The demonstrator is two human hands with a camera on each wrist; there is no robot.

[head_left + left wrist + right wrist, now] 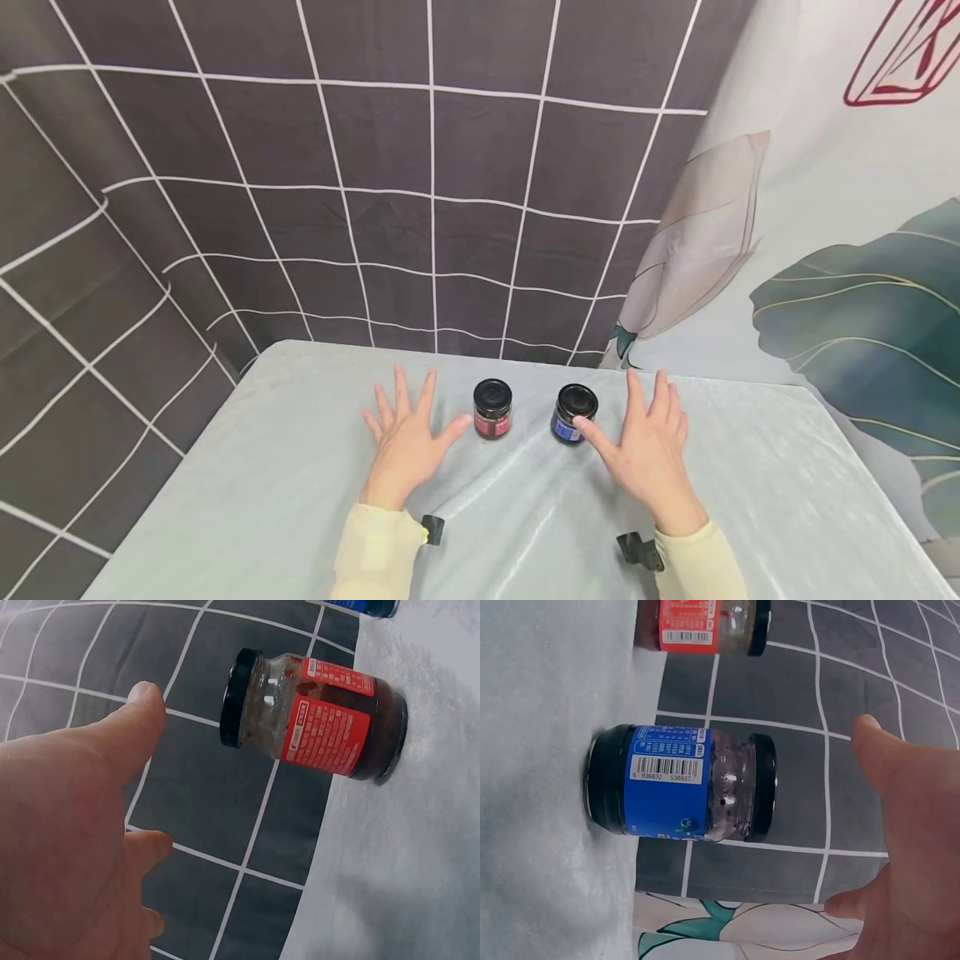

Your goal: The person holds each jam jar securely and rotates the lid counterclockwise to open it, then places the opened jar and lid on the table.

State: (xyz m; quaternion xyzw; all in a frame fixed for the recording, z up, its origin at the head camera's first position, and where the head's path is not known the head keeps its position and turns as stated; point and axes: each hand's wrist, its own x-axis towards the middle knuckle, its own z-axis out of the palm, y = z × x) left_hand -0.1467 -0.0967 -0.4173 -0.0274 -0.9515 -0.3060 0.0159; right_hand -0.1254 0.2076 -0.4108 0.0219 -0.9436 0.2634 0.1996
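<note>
left hand (408, 443) wide, empty, beside the red jar (492, 409); right hand (647, 448) wide too, near the blue jar (681, 784), both upright on the tabletop (277, 458); grips round their middles look steadiest!

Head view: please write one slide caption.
Left hand and right hand flank a red-labelled jar and a blue-labelled jar.

Red jar (326, 716), one: glass, black lid, white print on label, dark contents, base on pale desk (420, 855). Left hand (67, 832), one: thumb straight, apart from the jar. Blue jar (360, 604), cut by the top edge; dark backdrop (202, 791), white grid lines.
</note>
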